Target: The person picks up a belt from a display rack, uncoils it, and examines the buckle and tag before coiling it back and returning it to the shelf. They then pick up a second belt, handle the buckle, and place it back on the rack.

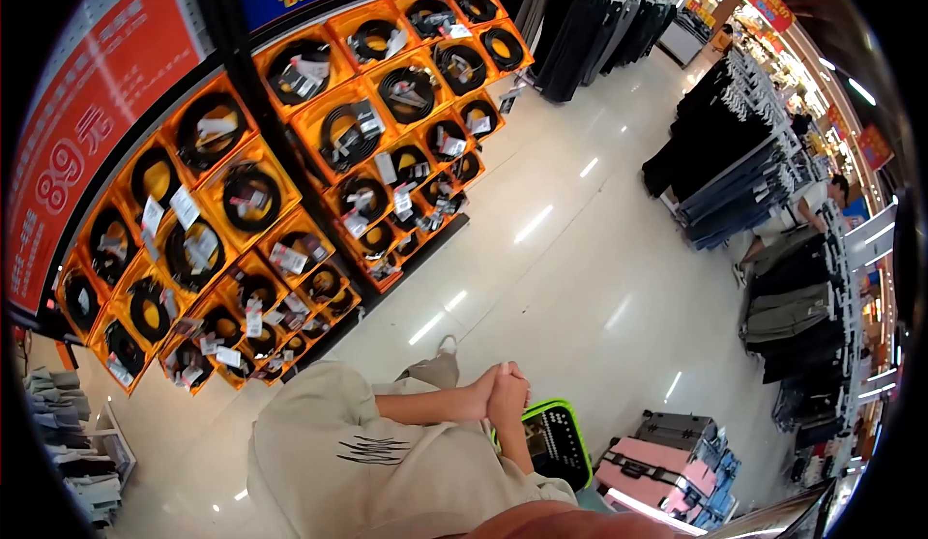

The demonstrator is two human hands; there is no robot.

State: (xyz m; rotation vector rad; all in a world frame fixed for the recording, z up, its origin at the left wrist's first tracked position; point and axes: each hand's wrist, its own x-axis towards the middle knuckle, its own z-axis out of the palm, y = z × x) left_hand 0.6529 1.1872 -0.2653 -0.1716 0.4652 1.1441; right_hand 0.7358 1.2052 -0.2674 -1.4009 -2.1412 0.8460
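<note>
In front of my beige shirt, my left hand (478, 396) and my right hand (507, 391) are closed together, fingers wrapped around each other. A black shopping basket (556, 457) with a bright green rim sits just beyond my right forearm, which overlaps its near side. Its handle is hidden, and I cannot tell whether it hangs from my arm. Below my hands, one shoe (448, 344) shows on the glossy floor (503, 278).
Orange display boxes (348, 138) with coiled black belts and tags line the left. Racks of dark trousers (604, 31) stand at the back, and more trousers (715, 123) hang along the right, where a person (812, 205) is. Pink suitcases (657, 471) stand at lower right.
</note>
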